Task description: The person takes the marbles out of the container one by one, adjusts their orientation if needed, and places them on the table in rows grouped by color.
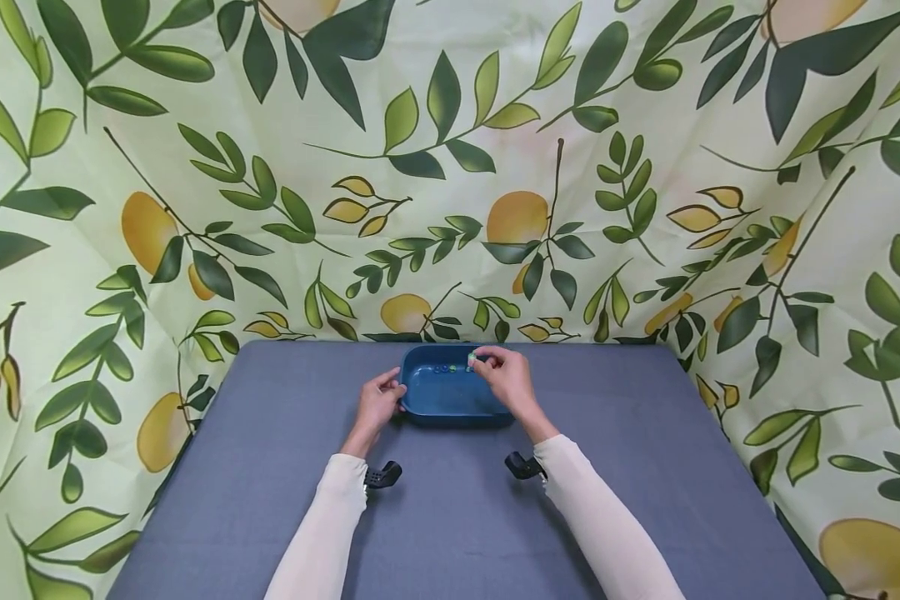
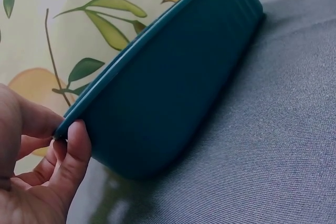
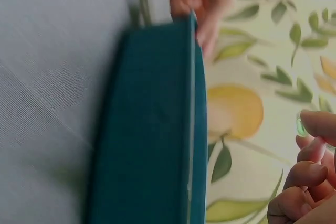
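The left hand [image 1: 377, 402] pinches the tray [image 1: 453, 402] by its rim; the right hand's [image 1: 508, 380] fingers clamp a green piece [image 3: 301, 125] above the tray, apparently mid-transfer; next likely needs careful release.

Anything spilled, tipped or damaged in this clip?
Nothing stands out. The blue tray sits flat on the table, small pieces inside it; the left hand grips its rim, the right hand pinches a green piece.

- Stands upright on the counter [image 1: 217, 492] as an oblong, round-cornered blue tray [image 1: 450, 397].
- Lie near its far wall as tiny blue and green pieces [image 1: 453, 368].
- Appears above it as one small green piece [image 3: 301, 124], pinched in the right hand [image 1: 508, 379].
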`<state>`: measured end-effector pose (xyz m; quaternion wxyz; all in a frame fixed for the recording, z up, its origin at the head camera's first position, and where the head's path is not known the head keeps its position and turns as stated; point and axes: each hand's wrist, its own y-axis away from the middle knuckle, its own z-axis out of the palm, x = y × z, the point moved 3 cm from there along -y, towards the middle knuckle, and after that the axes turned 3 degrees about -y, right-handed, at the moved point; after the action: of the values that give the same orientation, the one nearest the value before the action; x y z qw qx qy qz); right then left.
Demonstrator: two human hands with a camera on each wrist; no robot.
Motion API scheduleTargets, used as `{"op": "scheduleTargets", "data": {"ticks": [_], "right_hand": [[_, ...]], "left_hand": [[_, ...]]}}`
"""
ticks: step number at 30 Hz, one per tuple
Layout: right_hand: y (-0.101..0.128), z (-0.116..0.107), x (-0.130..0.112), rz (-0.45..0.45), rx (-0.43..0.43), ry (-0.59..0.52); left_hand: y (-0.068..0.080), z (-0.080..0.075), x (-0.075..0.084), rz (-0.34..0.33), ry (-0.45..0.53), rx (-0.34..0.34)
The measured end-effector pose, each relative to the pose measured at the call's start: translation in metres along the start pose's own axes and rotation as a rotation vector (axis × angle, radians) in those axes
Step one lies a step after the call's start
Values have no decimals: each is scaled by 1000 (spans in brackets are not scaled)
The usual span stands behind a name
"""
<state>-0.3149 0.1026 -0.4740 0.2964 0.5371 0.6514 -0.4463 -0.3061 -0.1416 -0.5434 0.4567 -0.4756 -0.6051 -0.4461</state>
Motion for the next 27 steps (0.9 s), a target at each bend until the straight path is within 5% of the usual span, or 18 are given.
{"op": "scheduleTargets", "data": {"ticks": [12,27], "right_hand": [[69,30,-5,-80,-180,24],[85,44,21,-52,-187,8]], "left_hand": [[0,-4,4,22,-12,-11],[-1,0,5,6,-30,-41]]}}
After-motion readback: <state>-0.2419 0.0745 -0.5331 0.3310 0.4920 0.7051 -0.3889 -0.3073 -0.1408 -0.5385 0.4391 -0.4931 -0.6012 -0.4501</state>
